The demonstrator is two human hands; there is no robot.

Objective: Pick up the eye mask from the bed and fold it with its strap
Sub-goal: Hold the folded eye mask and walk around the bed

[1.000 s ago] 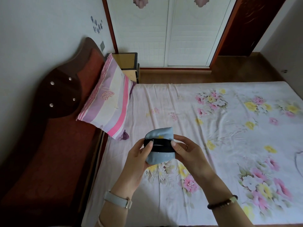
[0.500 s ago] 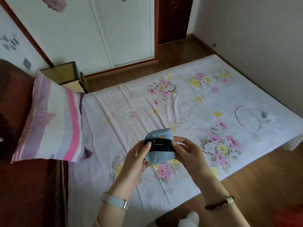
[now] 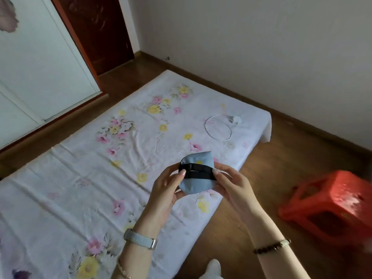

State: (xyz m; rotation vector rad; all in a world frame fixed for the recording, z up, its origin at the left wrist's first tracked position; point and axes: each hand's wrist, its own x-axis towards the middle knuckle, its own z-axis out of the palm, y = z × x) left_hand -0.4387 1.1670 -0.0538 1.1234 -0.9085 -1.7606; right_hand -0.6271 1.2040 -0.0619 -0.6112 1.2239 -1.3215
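Note:
The light blue eye mask point(image 3: 196, 185) is folded into a small bundle, with its black strap point(image 3: 196, 171) wrapped twice around its middle. I hold it in the air above the bed's near edge. My left hand point(image 3: 166, 191) grips its left side, thumb on the strap. On the other side my right hand point(image 3: 231, 185) pinches it, thumb tip at the strap's end. The bed point(image 3: 70, 178) has a white sheet with pink and yellow flowers.
A thin wire hoop with a small grey-white piece point(image 3: 218, 127) lies near the bed's far corner. A red plastic stool point(image 3: 330, 206) stands on the wooden floor at the right. A white sliding wardrobe point(image 3: 36, 67) and a dark door point(image 3: 96, 31) lie beyond the bed.
The view has swung to the right: pillow and headboard have left the frame, the bed's foot corner, floor and red stool have come in. Both hands still hold the wrapped mask the same way.

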